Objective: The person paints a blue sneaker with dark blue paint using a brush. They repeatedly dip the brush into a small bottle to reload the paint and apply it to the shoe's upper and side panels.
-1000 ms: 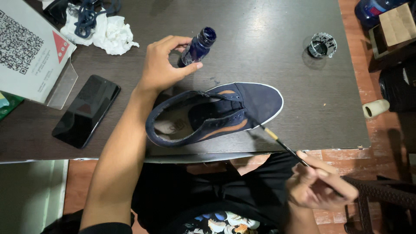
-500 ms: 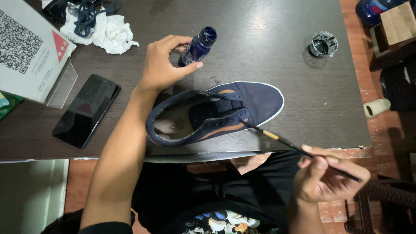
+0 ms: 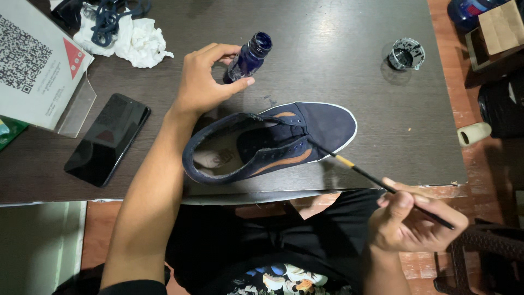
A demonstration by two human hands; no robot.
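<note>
Around us: a dark wooden table [image 3: 338, 49] carries a black phone [image 3: 107, 139] lying flat at its left edge, a white card in a clear stand [image 3: 38, 65] at the far left corner, and a crumpled white tissue [image 3: 136, 43] with dark blue laces [image 3: 112, 16] heaped on it.
Far right of the table: we see a small round lid [image 3: 405, 54], dark inside, standing well apart from the shoe.
Off the table: a cardboard box [image 3: 499, 27] and a pale roll [image 3: 474, 134] sit at the right, over the reddish floor.
In the way: our left forearm crosses the near table edge and hides part of the shoe's heel side; nothing covers the toe.
Shoe [image 3: 273, 142]: it lies on the table near the front edge, toe pointing right, navy canvas with a white sole rim, an orange stripe along the side and no laces in the eyelets.
Left hand [image 3: 204, 82]: our fingers grasp a small dark blue bottle [image 3: 248, 57], open-topped and tilted, just beyond the shoe.
Right hand [image 3: 412, 221]: our fingers pinch a thin black brush [image 3: 376, 183], its tip touching the shoe's side near the eyelets.
</note>
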